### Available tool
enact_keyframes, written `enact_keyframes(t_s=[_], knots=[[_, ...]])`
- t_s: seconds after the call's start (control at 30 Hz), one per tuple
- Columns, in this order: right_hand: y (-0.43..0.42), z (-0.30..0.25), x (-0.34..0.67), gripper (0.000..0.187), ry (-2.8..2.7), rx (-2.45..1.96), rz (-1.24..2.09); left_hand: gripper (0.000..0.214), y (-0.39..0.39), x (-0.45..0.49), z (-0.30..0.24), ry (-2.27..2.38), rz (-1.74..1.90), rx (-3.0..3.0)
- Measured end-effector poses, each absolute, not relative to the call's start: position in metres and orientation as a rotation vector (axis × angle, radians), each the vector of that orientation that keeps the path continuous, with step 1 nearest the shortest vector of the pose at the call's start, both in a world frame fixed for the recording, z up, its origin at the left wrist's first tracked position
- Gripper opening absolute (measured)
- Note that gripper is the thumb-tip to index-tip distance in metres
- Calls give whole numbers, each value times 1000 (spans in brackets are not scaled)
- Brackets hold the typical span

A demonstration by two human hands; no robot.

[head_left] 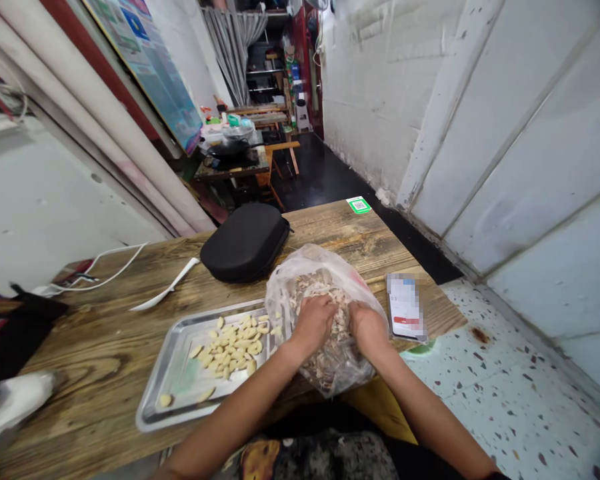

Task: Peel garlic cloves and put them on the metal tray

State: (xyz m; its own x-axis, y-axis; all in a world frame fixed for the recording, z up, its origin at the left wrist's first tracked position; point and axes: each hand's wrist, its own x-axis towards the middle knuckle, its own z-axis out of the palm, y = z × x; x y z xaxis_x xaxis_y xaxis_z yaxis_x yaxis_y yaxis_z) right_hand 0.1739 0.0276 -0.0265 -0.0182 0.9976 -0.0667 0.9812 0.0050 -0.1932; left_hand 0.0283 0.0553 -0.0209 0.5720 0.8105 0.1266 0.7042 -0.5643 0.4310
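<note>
A clear plastic bag (305, 270) full of garlic skins and cloves hangs over the near edge of the wooden table (105, 360). Both hands reach into its mouth. My left hand (314, 323) is curled, knuckles up, fingers closed among the skins. My right hand (367, 328) is beside it, fingers also bent into the bag. What each pinches is hidden. Left of the bag lies a metal tray (177, 380) with several peeled garlic cloves (233, 347).
A black zip case (245, 241) sits behind the bag. A phone (406, 308) lies at the right table edge, a green QR sticker (359, 205) at the far corner. White cables (105, 267) and a white strip (166, 288) lie left. Wall panels stand right.
</note>
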Motion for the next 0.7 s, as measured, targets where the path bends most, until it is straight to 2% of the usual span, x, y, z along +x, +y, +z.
enact_keyframes(t_s=[0.23,0.37,0.43,0.53,0.63,0.7], knots=[[27,-35,171,23,-1983,-1801,453,27,45,34,-27,1141,695,1945],[26,-43,169,52,-1996,-1738,482,19,47,34,-35,1132,756,1678],[26,-47,169,58,-1998,-1669,510,14,50,32,-38,1140,777,1515],[25,-46,169,52,-1881,-1587,599,20,52,29,-40,1155,803,1322],[24,-41,170,30,-1785,-1497,584,27,52,27,-40,1129,837,1202],[22,-39,170,24,-1787,-1430,522,28,50,28,-40,1068,855,1104]])
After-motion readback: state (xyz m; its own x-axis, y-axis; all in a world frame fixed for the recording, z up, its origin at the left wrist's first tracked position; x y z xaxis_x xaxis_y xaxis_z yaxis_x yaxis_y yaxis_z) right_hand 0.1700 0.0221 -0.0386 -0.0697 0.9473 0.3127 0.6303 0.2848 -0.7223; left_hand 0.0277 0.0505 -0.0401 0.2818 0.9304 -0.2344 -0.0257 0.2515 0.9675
